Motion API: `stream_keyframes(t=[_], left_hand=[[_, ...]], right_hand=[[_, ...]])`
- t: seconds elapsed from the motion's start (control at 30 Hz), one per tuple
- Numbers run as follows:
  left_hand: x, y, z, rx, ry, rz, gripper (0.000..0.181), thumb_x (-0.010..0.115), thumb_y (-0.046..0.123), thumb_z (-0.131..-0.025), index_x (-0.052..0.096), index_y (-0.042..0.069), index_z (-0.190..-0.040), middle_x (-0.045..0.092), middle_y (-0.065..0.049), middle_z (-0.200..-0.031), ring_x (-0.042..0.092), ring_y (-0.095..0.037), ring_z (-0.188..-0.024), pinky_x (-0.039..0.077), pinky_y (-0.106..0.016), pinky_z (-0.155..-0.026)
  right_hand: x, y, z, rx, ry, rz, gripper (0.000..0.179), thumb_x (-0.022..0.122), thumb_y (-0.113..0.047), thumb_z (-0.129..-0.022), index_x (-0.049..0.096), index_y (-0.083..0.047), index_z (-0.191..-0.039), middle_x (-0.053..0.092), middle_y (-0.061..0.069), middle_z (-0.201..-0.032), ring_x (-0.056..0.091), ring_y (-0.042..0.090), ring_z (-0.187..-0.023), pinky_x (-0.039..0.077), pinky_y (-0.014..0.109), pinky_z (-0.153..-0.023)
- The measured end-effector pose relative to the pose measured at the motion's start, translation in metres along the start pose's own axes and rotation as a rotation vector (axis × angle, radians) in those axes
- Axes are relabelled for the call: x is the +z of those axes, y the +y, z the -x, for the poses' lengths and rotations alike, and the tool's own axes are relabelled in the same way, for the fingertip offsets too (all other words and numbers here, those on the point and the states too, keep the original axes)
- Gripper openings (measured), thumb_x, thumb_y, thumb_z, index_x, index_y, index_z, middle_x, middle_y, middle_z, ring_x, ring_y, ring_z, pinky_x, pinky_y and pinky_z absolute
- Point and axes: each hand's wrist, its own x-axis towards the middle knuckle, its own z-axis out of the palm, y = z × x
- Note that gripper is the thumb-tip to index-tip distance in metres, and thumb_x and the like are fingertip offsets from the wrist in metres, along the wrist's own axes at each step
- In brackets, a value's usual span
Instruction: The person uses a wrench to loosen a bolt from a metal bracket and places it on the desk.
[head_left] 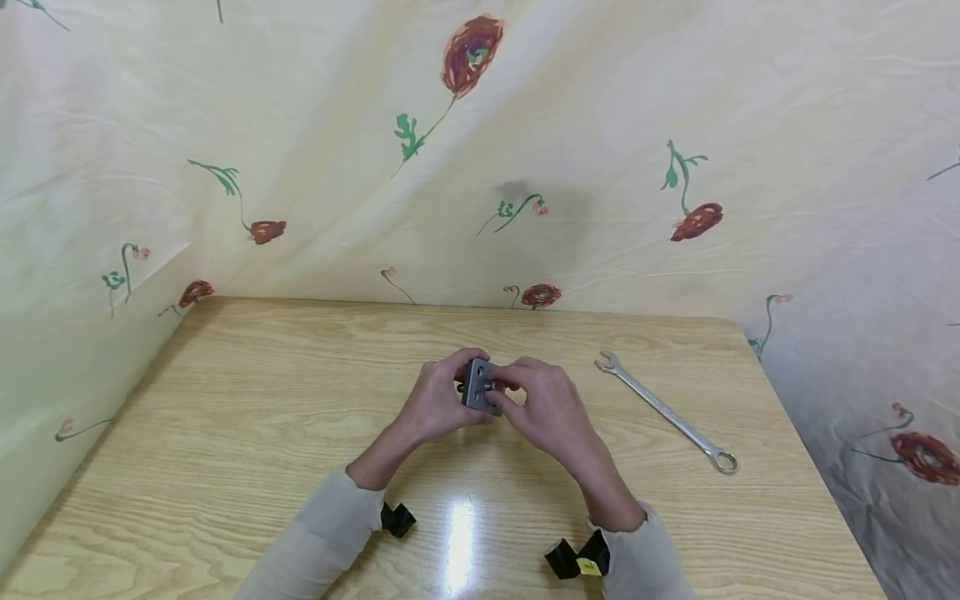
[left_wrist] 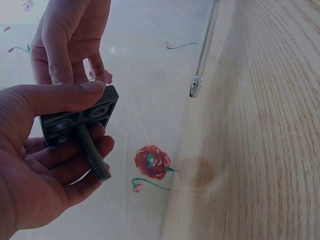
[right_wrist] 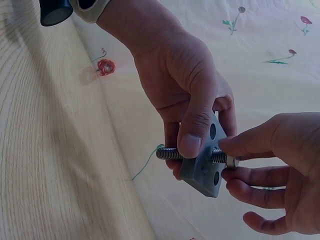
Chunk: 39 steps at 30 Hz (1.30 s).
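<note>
A small dark grey rectangular plate with holes [head_left: 474, 392] is gripped by my left hand [head_left: 438, 404], its thumb along one face and fingers behind. A threaded bolt [left_wrist: 92, 152] runs through the plate's middle, its long threaded end sticking out on the left-hand side. On the other side, my right hand [head_left: 546, 407] pinches the bolt's head [right_wrist: 232, 161] between thumb and forefinger. A short stretch of thread shows between head and plate in the right wrist view. Both hands hold the parts up above the wooden table [head_left: 300, 375].
A combination wrench [head_left: 663, 408] lies slantwise on the table, right of my hands. Flower-patterned cloth [head_left: 337, 167] hangs behind the table and along its sides. Black wrist cameras [head_left: 401, 521] sit by both light sleeves.
</note>
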Motion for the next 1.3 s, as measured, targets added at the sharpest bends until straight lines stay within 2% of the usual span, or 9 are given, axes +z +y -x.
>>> stream_keyframes(t=[0.13, 0.3, 0.47, 0.6, 0.73, 0.83, 0.93, 1.13, 1.3], left_hand=[[0.0, -0.001, 0.0001, 0.016, -0.002, -0.005, 0.067, 0.088, 0.005, -0.062, 0.057, 0.005, -0.122, 0.071, -0.014, -0.108, 0.072, -0.026, -0.091, 0.058, -0.032, -0.077], [0.0004, -0.0019, 0.0005, 0.02, -0.004, 0.0, 0.068, 0.088, 0.005, -0.062, 0.057, 0.005, -0.122, 0.071, -0.014, -0.108, 0.072, -0.026, -0.091, 0.058, -0.031, -0.076], [0.0009, -0.0022, 0.0004, 0.021, 0.002, 0.007, 0.067, 0.088, 0.005, -0.061, 0.058, 0.006, -0.121, 0.072, -0.014, -0.107, 0.072, -0.025, -0.091, 0.058, -0.031, -0.076], [0.0009, -0.0024, 0.0001, 0.023, 0.004, 0.006, 0.067, 0.088, 0.005, -0.061, 0.058, 0.006, -0.121, 0.072, -0.013, -0.105, 0.072, -0.024, -0.089, 0.058, -0.03, -0.074], [0.0006, -0.0025, -0.0003, 0.015, 0.0, 0.009, 0.067, 0.088, 0.006, -0.062, 0.057, 0.007, -0.122, 0.072, -0.014, -0.106, 0.071, -0.025, -0.09, 0.058, -0.029, -0.073], [0.0004, -0.0021, -0.0003, -0.001, -0.003, 0.011, 0.068, 0.088, 0.007, -0.062, 0.057, 0.006, -0.123, 0.071, -0.015, -0.109, 0.071, -0.026, -0.092, 0.058, -0.03, -0.074], [0.0005, -0.0016, -0.0001, -0.003, -0.002, 0.002, 0.068, 0.088, 0.007, -0.062, 0.057, 0.005, -0.123, 0.071, -0.016, -0.109, 0.071, -0.026, -0.093, 0.058, -0.032, -0.075], [0.0007, -0.0005, 0.0003, -0.013, -0.002, -0.005, 0.068, 0.088, 0.005, -0.062, 0.057, 0.007, -0.123, 0.071, -0.015, -0.109, 0.071, -0.025, -0.092, 0.058, -0.034, -0.076], [0.0005, -0.0001, 0.0002, -0.017, -0.002, -0.005, 0.068, 0.088, 0.004, -0.062, 0.058, 0.007, -0.122, 0.071, -0.015, -0.11, 0.071, -0.025, -0.092, 0.058, -0.035, -0.076]], right_hand=[[0.001, 0.0013, 0.0002, -0.08, 0.033, 0.011, 0.019, 0.081, -0.008, -0.075, 0.076, -0.012, -0.093, 0.072, 0.003, -0.088, 0.064, 0.013, -0.074, 0.048, 0.024, -0.063], [0.0035, 0.0024, 0.0, -0.17, 0.073, 0.042, 0.019, 0.081, -0.003, -0.072, 0.076, -0.012, -0.087, 0.072, 0.003, -0.089, 0.067, 0.017, -0.082, 0.053, 0.035, -0.073], [0.0031, 0.0028, -0.0002, -0.195, 0.068, 0.058, 0.022, 0.081, -0.001, -0.071, 0.076, -0.013, -0.088, 0.071, 0.003, -0.093, 0.066, 0.018, -0.086, 0.053, 0.039, -0.076], [-0.0007, 0.0039, 0.0006, -0.156, 0.035, 0.067, 0.035, 0.083, -0.009, -0.071, 0.072, -0.014, -0.103, 0.068, 0.005, -0.103, 0.065, 0.021, -0.092, 0.053, 0.042, -0.081], [-0.0032, 0.0046, 0.0008, -0.037, 0.004, 0.055, 0.047, 0.084, -0.029, -0.074, 0.066, -0.015, -0.115, 0.067, 0.004, -0.107, 0.064, 0.02, -0.092, 0.051, 0.038, -0.078], [-0.0029, 0.0042, 0.0003, 0.056, -0.027, 0.022, 0.042, 0.078, -0.04, -0.079, 0.067, -0.014, -0.111, 0.069, 0.004, -0.098, 0.062, 0.016, -0.082, 0.048, 0.029, -0.069], [-0.0016, 0.0037, -0.0005, 0.11, -0.06, 0.007, 0.033, 0.073, -0.041, -0.083, 0.07, -0.014, -0.103, 0.069, 0.0, -0.083, 0.057, 0.011, -0.072, 0.042, 0.023, -0.061], [0.0006, 0.0028, -0.0013, 0.094, -0.078, -0.004, 0.018, 0.07, -0.031, -0.088, 0.073, -0.013, -0.092, 0.062, -0.006, -0.068, 0.048, 0.004, -0.058, 0.037, 0.018, -0.052], [0.0012, 0.0029, -0.0011, 0.024, -0.046, -0.007, 0.014, 0.073, -0.025, -0.086, 0.074, -0.012, -0.091, 0.069, -0.003, -0.074, 0.055, 0.007, -0.061, 0.039, 0.018, -0.054]])
